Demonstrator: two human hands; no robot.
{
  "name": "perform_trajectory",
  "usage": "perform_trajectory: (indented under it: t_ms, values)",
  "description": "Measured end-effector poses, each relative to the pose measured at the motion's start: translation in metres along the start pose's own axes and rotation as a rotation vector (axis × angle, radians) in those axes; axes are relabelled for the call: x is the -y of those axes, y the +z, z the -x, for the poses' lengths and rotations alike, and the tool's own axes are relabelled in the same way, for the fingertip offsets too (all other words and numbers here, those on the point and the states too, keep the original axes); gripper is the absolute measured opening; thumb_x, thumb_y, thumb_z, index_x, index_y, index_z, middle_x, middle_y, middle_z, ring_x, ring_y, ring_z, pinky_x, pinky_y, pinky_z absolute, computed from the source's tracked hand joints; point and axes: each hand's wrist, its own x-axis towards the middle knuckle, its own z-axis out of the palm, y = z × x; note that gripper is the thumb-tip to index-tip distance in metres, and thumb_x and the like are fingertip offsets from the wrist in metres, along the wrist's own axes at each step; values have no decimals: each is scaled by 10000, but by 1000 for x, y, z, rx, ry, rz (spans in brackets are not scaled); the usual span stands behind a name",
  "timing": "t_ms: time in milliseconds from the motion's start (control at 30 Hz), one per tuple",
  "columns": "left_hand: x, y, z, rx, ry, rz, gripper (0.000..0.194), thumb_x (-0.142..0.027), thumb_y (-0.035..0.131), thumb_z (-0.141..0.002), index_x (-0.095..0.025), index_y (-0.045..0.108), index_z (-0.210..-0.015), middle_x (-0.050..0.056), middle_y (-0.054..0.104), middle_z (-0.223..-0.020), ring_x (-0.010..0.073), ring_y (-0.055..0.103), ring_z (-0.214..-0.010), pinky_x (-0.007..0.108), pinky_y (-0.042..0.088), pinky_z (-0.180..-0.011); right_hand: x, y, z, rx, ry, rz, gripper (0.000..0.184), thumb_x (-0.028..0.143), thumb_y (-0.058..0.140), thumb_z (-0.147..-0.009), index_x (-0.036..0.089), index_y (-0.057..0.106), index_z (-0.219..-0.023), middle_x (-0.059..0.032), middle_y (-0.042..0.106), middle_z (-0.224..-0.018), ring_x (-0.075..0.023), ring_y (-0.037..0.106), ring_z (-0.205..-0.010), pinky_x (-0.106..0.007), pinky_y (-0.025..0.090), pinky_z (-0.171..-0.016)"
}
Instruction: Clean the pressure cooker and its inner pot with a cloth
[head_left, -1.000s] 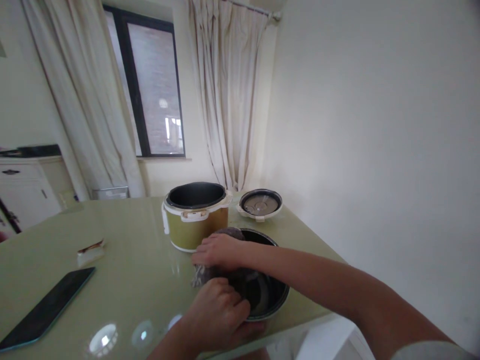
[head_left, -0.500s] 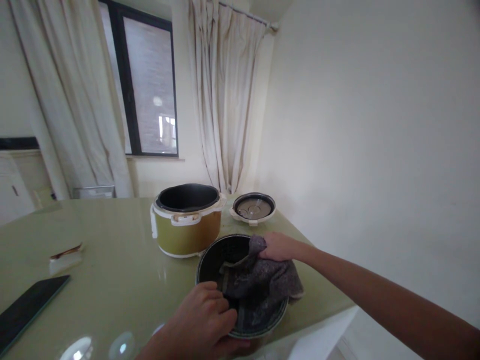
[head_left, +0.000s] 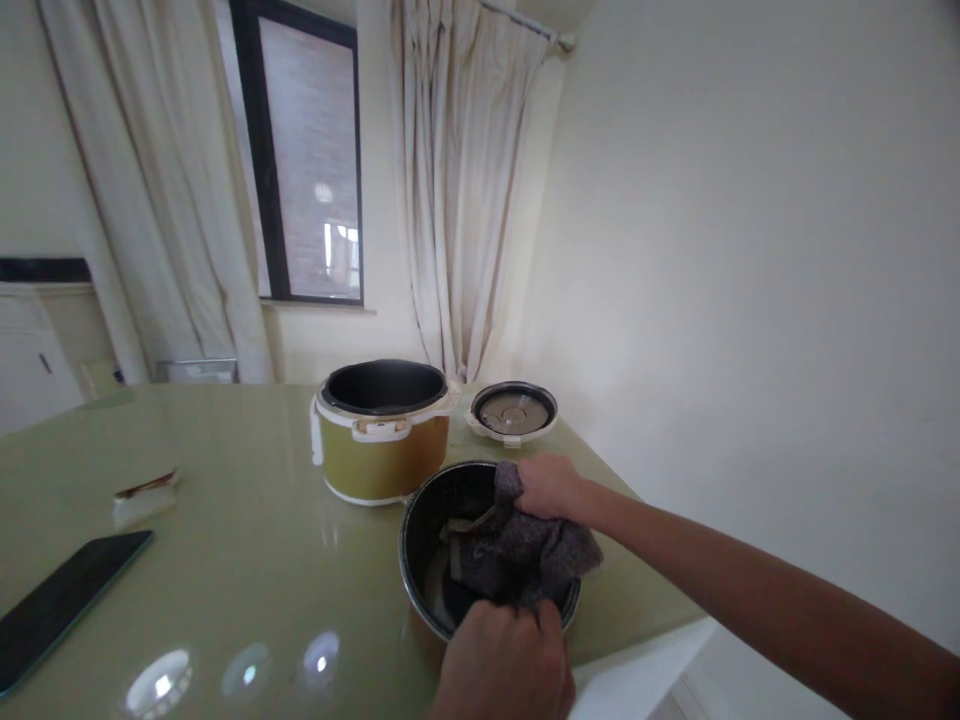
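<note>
A dark, round inner pot (head_left: 426, 535) with a pale rim stands near the table's front edge. My left hand (head_left: 506, 655) is closed on its near rim, the thumb side close to a trailing bit of cloth. Over the pot's far right rim, my right hand (head_left: 551, 487) grips a bunched grey-brown cloth (head_left: 525, 540). Part of that cloth hangs down inside the pot and covers much of its bottom. Another part drapes over the right side of the rim.
Behind the pot stands a green and white cooker body (head_left: 386, 455), its top uncovered. A round lid (head_left: 514, 412) lies upside down to its right. At left are a dark flat phone-like slab (head_left: 71, 605) and a small pale packet (head_left: 146, 497). A wall (head_left: 750, 300) rises on the right.
My right hand has moved with the cloth from the pot's left side to its right rim. My left hand has shifted right along the near rim.
</note>
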Motion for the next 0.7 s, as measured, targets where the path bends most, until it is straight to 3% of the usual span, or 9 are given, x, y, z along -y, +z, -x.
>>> perform_trajectory:
  t_ms: [167,300,400,500,700]
  values:
    - [17,-3,6,-83,103,-22,229,-391,615,-1008,-190,712,-957,59,792,-757,274,764,-601,322,490,-478,1,2,-13,-50,-94,71,431,336,704,-797,95,763,-1149,-236,779,-1114,-399,767,-1031,-452,625,-816]
    - [31,-13,17,-73,131,-34,294,-484,689,-961,-192,706,-930,49,800,-774,288,776,-635,335,539,-513,21,-3,-42,-110,-277,139,521,405,760,-834,81,688,-1236,-250,760,-1137,-394,751,-1069,-461,613,-858]
    - [40,-11,23,-122,144,-62,350,-546,732,-915,-200,705,-878,36,789,-728,282,764,-600,332,526,-502,46,-11,-61,-137,-463,201,501,335,752,-868,100,620,-1290,-219,761,-1121,-358,752,-1049,-438,604,-845]
    - [49,0,27,-255,184,-95,387,-580,787,-853,-215,681,-781,6,750,-633,253,718,-506,317,455,-451,77,-16,-70,-219,-659,237,419,229,695,-899,126,577,-1288,-170,755,-1132,-303,745,-1020,-387,579,-804]
    - [56,17,30,-543,244,-121,408,-514,865,-786,-228,598,-671,-37,671,-510,176,602,-386,322,304,-430,125,-12,-57,-441,-1268,289,262,235,575,-999,198,577,-1258,-82,735,-1155,-244,665,-1089,-365,496,-806]
